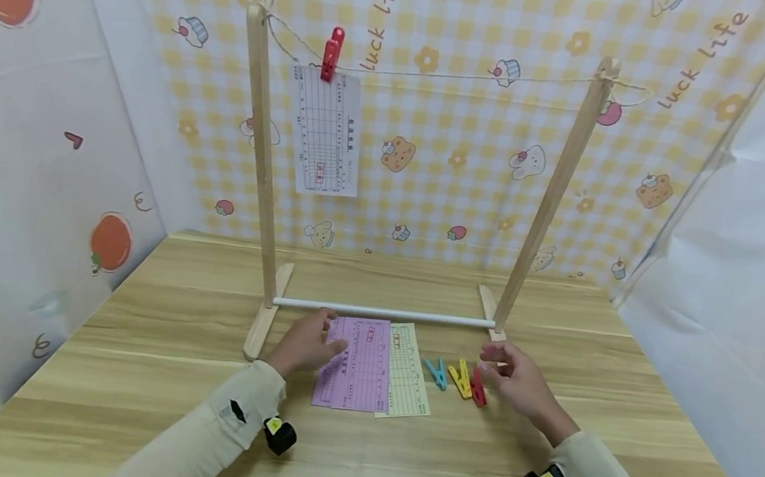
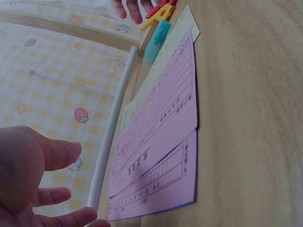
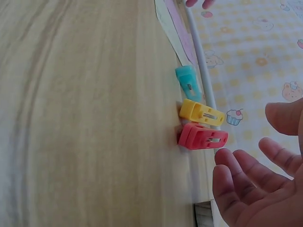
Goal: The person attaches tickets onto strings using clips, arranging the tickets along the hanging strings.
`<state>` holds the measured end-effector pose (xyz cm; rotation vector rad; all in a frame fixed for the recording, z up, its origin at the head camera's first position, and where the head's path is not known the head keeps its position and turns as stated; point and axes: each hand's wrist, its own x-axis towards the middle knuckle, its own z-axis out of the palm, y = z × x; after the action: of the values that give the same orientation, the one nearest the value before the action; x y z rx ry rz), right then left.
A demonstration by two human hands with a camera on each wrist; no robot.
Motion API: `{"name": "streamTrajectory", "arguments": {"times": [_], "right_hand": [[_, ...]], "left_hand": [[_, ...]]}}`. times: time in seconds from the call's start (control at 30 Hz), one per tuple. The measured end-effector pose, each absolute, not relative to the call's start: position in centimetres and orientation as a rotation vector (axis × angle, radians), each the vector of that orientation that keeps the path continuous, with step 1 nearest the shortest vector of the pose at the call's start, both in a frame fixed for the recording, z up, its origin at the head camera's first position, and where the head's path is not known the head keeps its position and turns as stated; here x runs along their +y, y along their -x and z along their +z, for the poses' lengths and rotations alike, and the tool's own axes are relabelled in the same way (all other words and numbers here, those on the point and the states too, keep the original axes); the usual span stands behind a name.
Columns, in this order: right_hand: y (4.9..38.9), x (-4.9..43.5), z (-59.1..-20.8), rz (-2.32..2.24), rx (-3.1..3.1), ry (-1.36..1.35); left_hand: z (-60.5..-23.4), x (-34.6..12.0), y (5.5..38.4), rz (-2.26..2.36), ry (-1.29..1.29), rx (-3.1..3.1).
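Note:
My left hand [image 1: 310,345] hovers at the left side of the purple printed slips [image 1: 365,369], fingers loosely parted and holding nothing. Two purple slips overlap, and a pale yellow-green slip [image 1: 410,377] sticks out from under them on the right. Beside the red clothespin [image 3: 201,136] is my right hand [image 1: 515,377], its fingers apart and nothing in them. A yellow clothespin [image 3: 201,112] and a blue clothespin [image 3: 188,81] lie in a row with the red one. Another red clothespin [image 1: 332,54] clips a white printed slip [image 1: 326,135] to the string [image 1: 442,74].
Behind the slips stands a wooden frame, with a left post [image 1: 261,156], a right post [image 1: 554,202] and a white bottom rod [image 1: 382,312]. Its left foot [image 1: 261,331] reaches forward near my left hand. A checkered cloth [image 1: 415,195] hangs at the back of the wooden table [image 1: 400,473].

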<state>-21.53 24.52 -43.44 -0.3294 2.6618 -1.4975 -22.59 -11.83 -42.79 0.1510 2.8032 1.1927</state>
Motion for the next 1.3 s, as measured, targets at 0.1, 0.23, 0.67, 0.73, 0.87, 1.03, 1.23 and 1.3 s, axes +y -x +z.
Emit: {"name": "streamTrajectory", "arguments": {"times": [0.1, 0.23, 0.67, 0.73, 0.87, 1.03, 1.23, 1.3], "right_hand": [[21.4, 24.5, -43.6, -1.491, 2.658, 0.307], [21.2, 24.5, -43.8, -1.463, 2.654, 0.317], [21.4, 23.7, -44.2, -1.349, 2.673, 0.368], [21.3, 23.7, -44.2, -1.361, 2.640, 0.350], [21.2, 23.7, -44.3, -1.359, 2.582, 0.343], [21.2, 23.8, -44.4, -1.348, 2.558, 0.400], [21.3, 24.0, -44.6, -1.369, 2.535, 0.446], [21.4, 24.0, -44.5, -1.348, 2.552, 0.445]], "left_hand": [[-42.9, -11.3, 22.6, 1.138, -0.159, 2.817], [-43.0, -10.6, 22.4, 1.101, -0.147, 2.807], [-43.1, -8.5, 22.3, 0.931, -0.040, 2.862], [-43.0, -8.2, 22.2, 0.896, -0.020, 2.874], [-42.9, -7.8, 22.0, 0.830, 0.019, 2.889], [-43.0, -7.8, 22.1, 0.766, 0.019, 2.893], [-43.2, -7.9, 22.6, 0.722, -0.061, 2.916], [-43.0, -7.8, 22.6, 0.708, -0.063, 2.910]]}}
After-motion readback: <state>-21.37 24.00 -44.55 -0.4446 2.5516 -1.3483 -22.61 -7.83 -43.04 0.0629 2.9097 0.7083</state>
